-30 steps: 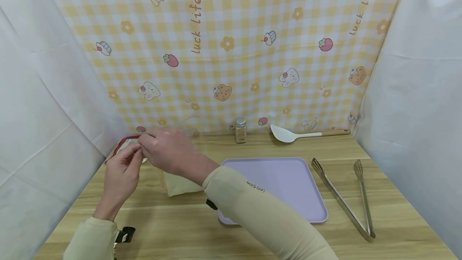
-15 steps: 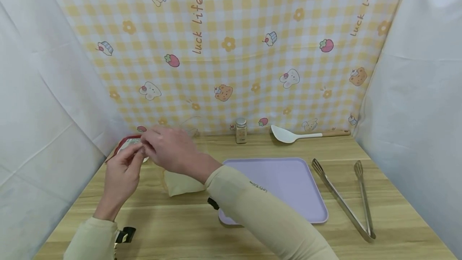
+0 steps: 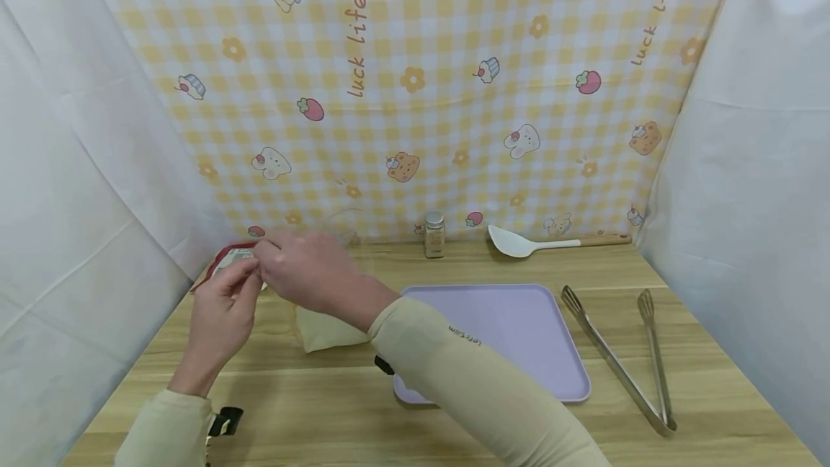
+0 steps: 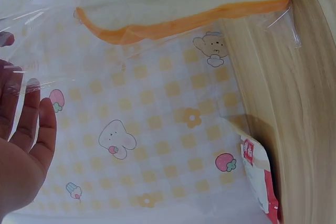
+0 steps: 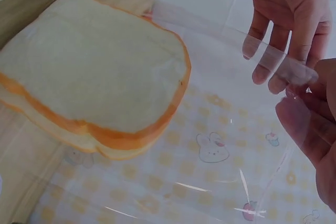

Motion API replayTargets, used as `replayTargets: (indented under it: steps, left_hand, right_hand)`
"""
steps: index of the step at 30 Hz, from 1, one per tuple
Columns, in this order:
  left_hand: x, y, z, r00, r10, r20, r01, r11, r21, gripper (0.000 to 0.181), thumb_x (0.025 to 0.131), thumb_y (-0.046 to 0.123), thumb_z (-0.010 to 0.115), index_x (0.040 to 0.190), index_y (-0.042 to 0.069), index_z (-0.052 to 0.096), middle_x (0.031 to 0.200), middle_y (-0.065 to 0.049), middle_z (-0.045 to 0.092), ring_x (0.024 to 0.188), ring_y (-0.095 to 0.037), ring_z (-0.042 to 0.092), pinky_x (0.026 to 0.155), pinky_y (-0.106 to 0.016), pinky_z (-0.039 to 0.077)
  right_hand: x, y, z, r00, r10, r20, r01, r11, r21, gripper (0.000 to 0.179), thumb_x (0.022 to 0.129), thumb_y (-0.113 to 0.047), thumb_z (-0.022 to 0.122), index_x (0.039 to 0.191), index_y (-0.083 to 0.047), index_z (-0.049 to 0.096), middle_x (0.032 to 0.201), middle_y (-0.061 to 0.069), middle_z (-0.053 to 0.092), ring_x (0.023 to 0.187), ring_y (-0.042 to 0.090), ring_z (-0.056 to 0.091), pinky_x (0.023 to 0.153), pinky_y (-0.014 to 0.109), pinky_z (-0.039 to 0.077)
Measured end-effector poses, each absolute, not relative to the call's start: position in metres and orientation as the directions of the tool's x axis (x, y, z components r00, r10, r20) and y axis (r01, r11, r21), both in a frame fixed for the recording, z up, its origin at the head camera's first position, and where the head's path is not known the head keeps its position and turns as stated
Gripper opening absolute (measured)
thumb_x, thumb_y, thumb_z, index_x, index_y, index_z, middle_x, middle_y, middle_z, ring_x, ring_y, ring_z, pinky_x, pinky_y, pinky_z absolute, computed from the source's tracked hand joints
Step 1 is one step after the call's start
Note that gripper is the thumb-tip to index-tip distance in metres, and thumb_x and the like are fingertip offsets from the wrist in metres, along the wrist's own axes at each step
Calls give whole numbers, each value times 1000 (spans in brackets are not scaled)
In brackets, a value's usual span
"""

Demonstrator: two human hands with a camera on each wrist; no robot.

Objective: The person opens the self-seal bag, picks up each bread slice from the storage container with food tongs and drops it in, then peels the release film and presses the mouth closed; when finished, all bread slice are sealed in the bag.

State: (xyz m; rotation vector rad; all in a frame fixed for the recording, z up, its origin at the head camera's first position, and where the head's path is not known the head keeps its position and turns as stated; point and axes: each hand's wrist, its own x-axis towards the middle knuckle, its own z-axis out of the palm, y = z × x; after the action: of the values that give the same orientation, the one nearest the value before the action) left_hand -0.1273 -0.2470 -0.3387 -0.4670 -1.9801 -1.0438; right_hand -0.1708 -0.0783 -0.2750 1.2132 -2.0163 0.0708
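Note:
Slices of bread with orange-brown crusts lie inside a clear plastic bag. In the head view the bread shows on the wooden table, partly hidden by my right forearm. My left hand pinches the bag's edge between thumb and fingertips. My right hand, slightly blurred, crosses over and pinches the same edge right against the left fingertips. The right wrist view has both sets of fingertips meeting on the thin film, left hand above, right hand at the side.
Behind my hands leans a red and white packet. A lilac tray lies right of the bread, partly under my right sleeve. Open metal tongs lie beyond it. A small jar and a white spatula stand along the patterned backdrop.
Both hands keep pinching the bag's edge in nearly the same place, with only small finger movements. The head view has shifted slightly, so everything appears a little further right.

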Motion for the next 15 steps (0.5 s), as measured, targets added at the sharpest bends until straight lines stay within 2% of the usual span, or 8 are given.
replayTargets:
  steps: [3,5,9,13,15]
  left_hand:
    - [-127,-247,-340,-581,-42,813,644,587,490,21,98,-16,57,107,-8,75,100,31,63,80,12,58,74,-3,45]
    - [-127,-246,-340,-585,-41,810,642,586,494,21,97,-16,59,108,-8,75,101,32,64,81,12,58,75,-3,45]
    - [-126,-245,-340,-620,-64,782,618,574,537,22,98,-15,60,115,-10,74,108,35,65,84,11,59,75,-3,45]
    - [-126,-243,-338,-669,-108,736,575,552,604,20,101,-10,60,116,-10,74,103,34,66,74,8,55,69,-6,43]
    - [-126,-242,-336,-697,-128,705,555,527,644,20,103,-7,59,117,-9,73,102,32,67,73,6,57,68,-7,46]
  right_hand:
    - [-170,-80,-276,-230,-744,627,-717,566,407,22,108,-20,51,96,-21,69,83,-11,62,57,3,38,50,18,28]
    - [-169,-79,-275,-240,-746,622,-716,568,405,21,108,-19,51,95,-21,68,82,-10,60,57,3,36,50,18,26]
    - [-171,-78,-275,-291,-721,629,-791,551,266,16,107,-19,54,96,-16,65,82,-7,60,58,5,38,52,17,26]
    - [-174,-76,-276,-339,-679,651,-860,504,79,8,105,-17,61,98,-13,64,86,-4,62,65,5,46,57,15,31]
    - [-175,-75,-278,-360,-653,666,-878,479,-5,5,102,-13,64,98,-10,63,87,-1,63,68,7,50,59,14,33]
